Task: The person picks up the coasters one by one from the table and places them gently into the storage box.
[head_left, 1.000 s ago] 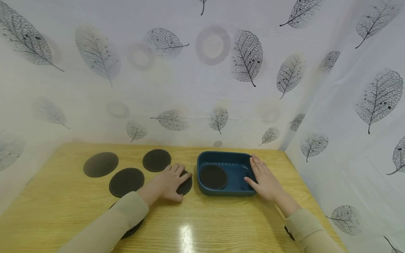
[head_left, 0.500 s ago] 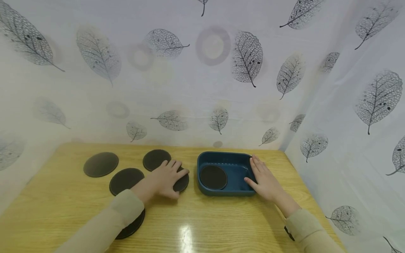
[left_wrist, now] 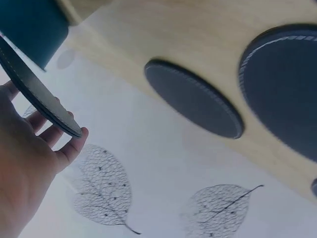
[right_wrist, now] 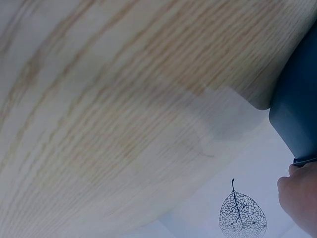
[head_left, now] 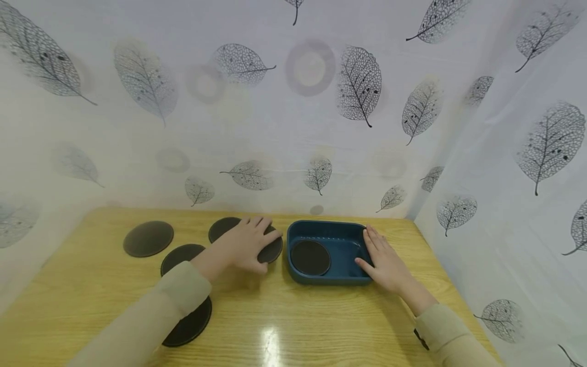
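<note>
My left hand (head_left: 245, 247) grips a round black coaster (head_left: 271, 250) by its edges, just left of the blue box. The left wrist view shows this coaster (left_wrist: 42, 96) tilted and lifted off the table, with the fingertips along its rim. Inside the rectangular dark-blue box (head_left: 330, 280), another black coaster (head_left: 311, 258) lies at the left end. My right hand (head_left: 385, 262) rests on the box's right wall, fingers straight and thumb extended over the inside. Part of that hand and the box wall (right_wrist: 297, 109) show in the right wrist view.
Several more black coasters lie on the wooden table (head_left: 298, 326): one at far left (head_left: 148, 238), one behind my left hand (head_left: 221, 228), one partly under the forearm (head_left: 179, 256) and one nearer me (head_left: 190, 323). A leaf-patterned curtain (head_left: 270, 127) hangs behind.
My left hand has taken up the coaster and raised it from the table, moving slightly away from me and then rightward. The right hand and the box have stayed still.
</note>
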The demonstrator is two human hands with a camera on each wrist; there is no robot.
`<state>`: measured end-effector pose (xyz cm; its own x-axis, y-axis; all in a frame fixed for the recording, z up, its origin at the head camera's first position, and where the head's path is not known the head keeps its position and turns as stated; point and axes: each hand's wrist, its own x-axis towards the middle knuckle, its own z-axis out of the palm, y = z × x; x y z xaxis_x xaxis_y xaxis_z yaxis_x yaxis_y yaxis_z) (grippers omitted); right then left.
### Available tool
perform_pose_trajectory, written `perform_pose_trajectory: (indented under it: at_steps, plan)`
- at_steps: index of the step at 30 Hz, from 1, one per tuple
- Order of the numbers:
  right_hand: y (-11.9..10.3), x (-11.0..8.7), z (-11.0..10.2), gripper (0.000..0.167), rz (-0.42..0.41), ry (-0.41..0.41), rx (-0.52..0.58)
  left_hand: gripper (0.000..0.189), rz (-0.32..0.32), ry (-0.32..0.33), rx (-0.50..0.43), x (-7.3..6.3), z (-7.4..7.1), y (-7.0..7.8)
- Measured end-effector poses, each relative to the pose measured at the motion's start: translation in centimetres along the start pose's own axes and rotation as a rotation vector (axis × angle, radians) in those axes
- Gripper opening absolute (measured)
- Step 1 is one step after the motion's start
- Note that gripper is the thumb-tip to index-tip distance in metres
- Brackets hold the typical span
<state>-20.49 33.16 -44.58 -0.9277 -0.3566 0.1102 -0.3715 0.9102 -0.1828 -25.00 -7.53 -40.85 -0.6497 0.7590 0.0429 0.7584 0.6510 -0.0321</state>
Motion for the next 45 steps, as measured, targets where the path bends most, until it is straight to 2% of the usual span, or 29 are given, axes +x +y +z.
perform_pose_trajectory:
  at_steps: [7,13,23,33,40,45]
  plan:
    - [0.4,-0.2,0.5,0.083,-0.042,0.054,-0.007,0.085,0.047,0.026,0.045,2.0,-1.3,0.9]
    - [0.3,-0.2,0.4,0.084,-0.036,0.049,0.011,0.085,0.090,0.022,0.044,3.8,-1.5,2.1]
    - [-0.1,-0.1,0.0,0.082,0.003,-0.006,0.004,0.083,0.110,-0.002,0.051,6.5,-0.7,4.3]
    - [0.0,0.0,-0.2,0.082,0.014,-0.022,0.006,0.083,0.076,-0.058,0.056,9.3,0.6,6.2]
    - [0.0,0.0,-0.2,0.082,0.009,-0.013,0.006,0.082,0.089,-0.057,0.056,10.3,1.0,7.2]
    - [0.0,0.0,-0.1,0.081,0.013,-0.008,0.003,0.083,0.086,-0.078,0.089,10.7,1.2,7.6]
